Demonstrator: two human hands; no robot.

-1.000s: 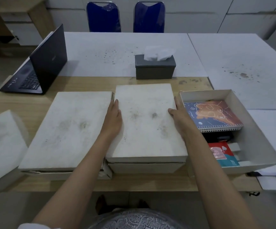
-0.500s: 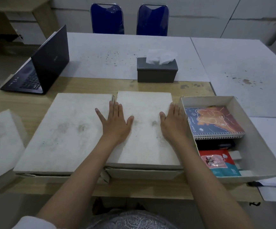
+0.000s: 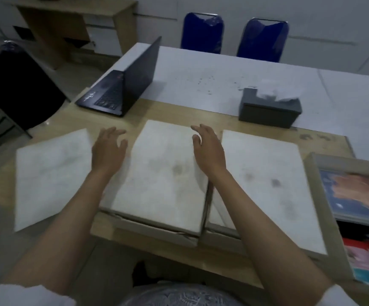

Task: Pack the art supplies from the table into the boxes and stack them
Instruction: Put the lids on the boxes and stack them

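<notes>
With both hands, left hand (image 3: pixel 108 149) and right hand (image 3: pixel 208 149), spread and holding nothing either side of the middle box (image 3: pixel 159 173), lifting it for stacking is judged next.

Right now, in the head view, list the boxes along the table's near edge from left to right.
Loose white lid → closed box under the hands → second closed box → open box with the notebook.

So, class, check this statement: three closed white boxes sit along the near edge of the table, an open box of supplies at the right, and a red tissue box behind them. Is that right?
Not quite. The tissue box is grey, not red, as the head view shows. The rest holds: the left box, the middle box and the right box are closed, with the open box at the right.
</notes>
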